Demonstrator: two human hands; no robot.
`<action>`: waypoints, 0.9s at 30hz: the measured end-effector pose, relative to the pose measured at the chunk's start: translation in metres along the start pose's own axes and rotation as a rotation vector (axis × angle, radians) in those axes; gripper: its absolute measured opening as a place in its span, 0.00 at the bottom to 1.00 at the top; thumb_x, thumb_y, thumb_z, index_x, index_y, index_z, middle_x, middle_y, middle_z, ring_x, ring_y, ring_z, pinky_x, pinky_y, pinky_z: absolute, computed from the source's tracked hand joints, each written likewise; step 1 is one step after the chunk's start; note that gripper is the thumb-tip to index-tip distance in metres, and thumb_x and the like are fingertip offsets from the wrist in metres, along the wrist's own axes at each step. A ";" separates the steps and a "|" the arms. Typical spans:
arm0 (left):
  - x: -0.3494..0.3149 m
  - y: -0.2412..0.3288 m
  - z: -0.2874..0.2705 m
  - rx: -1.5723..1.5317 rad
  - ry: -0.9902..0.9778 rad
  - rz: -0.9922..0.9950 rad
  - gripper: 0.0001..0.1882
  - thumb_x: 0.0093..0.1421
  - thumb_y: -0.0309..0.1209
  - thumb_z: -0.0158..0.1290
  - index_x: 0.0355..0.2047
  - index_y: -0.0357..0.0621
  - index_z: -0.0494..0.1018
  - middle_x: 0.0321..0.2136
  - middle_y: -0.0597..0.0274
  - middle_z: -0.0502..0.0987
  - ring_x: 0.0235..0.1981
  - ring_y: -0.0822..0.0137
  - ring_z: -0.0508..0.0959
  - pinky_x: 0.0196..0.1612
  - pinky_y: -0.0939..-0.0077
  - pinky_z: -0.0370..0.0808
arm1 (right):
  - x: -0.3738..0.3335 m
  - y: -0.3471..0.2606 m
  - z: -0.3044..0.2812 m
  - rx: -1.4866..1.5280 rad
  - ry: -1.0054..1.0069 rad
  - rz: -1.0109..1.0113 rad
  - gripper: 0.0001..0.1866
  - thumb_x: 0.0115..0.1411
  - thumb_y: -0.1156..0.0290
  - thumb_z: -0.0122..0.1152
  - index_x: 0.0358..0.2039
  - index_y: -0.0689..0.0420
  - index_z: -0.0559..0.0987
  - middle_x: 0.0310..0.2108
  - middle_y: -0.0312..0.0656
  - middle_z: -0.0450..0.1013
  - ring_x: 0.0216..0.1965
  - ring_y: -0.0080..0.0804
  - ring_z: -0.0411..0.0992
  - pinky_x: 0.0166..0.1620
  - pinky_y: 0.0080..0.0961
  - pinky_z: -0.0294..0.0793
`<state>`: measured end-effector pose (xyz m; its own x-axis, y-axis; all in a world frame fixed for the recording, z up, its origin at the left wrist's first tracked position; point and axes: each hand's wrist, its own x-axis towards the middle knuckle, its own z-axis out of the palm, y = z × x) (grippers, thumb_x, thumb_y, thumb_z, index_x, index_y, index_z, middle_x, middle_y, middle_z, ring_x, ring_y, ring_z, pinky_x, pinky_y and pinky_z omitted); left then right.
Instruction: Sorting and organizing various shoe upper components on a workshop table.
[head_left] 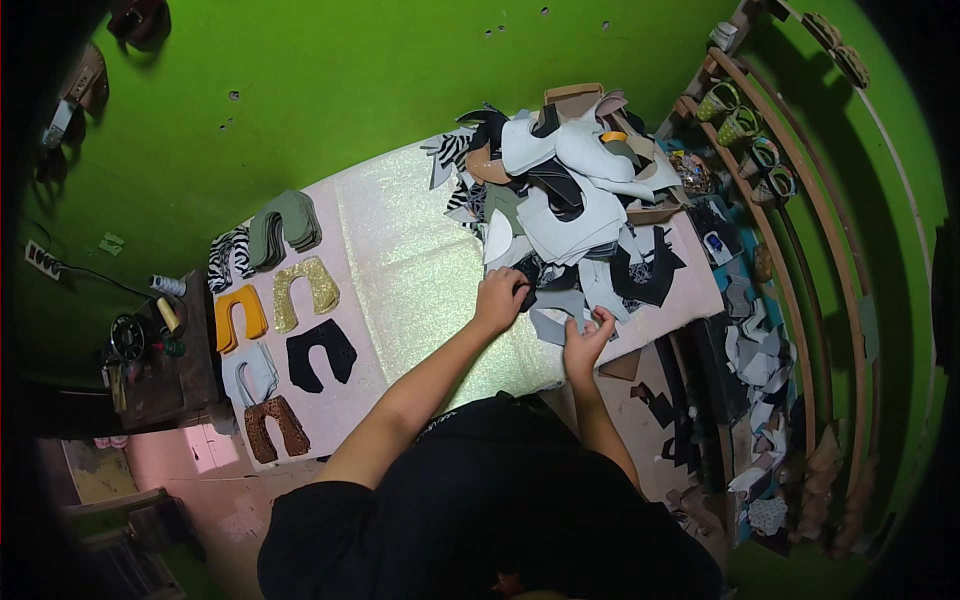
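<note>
A heaped pile of cut material pieces (pixel 575 222), mostly white, grey, black and zebra-striped, covers the right part of the table. My left hand (pixel 503 298) is at the pile's near left edge, its fingers curled on a black piece (pixel 528 290). My right hand (pixel 587 343) is beside a grey piece (pixel 553 325) at the near edge, thumb and fingers apart. U-shaped pieces lie sorted at the left: grey-green (pixel 285 228), zebra-striped (pixel 231 257), glittery gold (pixel 306 293), yellow-orange (pixel 240 317), white (pixel 250 373), black (pixel 321 356) and leopard-patterned brown (pixel 275 429).
A pale glittery sheet (pixel 405 250) spans the table's middle. Behind the pile stands a cardboard box (pixel 573 97). Wooden racks (pixel 790 220) with sandals rise on the right, above more scraps (pixel 760 350). A dark side table (pixel 180 370) holds thread spools at left.
</note>
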<state>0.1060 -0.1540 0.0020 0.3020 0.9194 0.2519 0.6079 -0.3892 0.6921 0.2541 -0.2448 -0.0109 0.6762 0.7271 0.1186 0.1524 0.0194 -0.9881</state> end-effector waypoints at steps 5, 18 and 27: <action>-0.001 0.009 -0.024 -0.717 0.082 -0.280 0.09 0.62 0.29 0.39 0.37 0.34 0.60 0.26 0.54 0.75 0.29 0.69 0.75 0.33 0.77 0.71 | 0.010 0.013 -0.018 -0.061 -0.057 -0.015 0.24 0.43 0.85 0.56 0.43 0.63 0.61 0.42 0.45 0.58 0.44 0.32 0.61 0.46 0.23 0.62; 0.002 -0.025 -0.104 -0.851 0.486 -0.445 0.11 0.57 0.23 0.45 0.40 0.38 0.60 0.30 0.59 0.73 0.25 0.73 0.74 0.28 0.83 0.72 | 0.013 -0.044 0.027 0.336 -0.521 0.070 0.15 0.46 0.88 0.48 0.36 0.64 0.66 0.33 0.40 0.63 0.35 0.21 0.64 0.36 0.15 0.65; -0.001 -0.037 -0.084 -0.556 0.419 -0.415 0.17 0.59 0.32 0.46 0.46 0.36 0.64 0.26 0.64 0.71 0.25 0.76 0.68 0.29 0.81 0.66 | 0.031 -0.036 0.014 -0.320 -0.626 -0.203 0.13 0.43 0.81 0.54 0.33 0.62 0.71 0.32 0.44 0.65 0.31 0.32 0.67 0.36 0.23 0.67</action>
<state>0.0215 -0.1358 0.0332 -0.2347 0.9704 0.0570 0.1230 -0.0285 0.9920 0.2592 -0.2134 0.0266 0.0876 0.9884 0.1238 0.4985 0.0640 -0.8645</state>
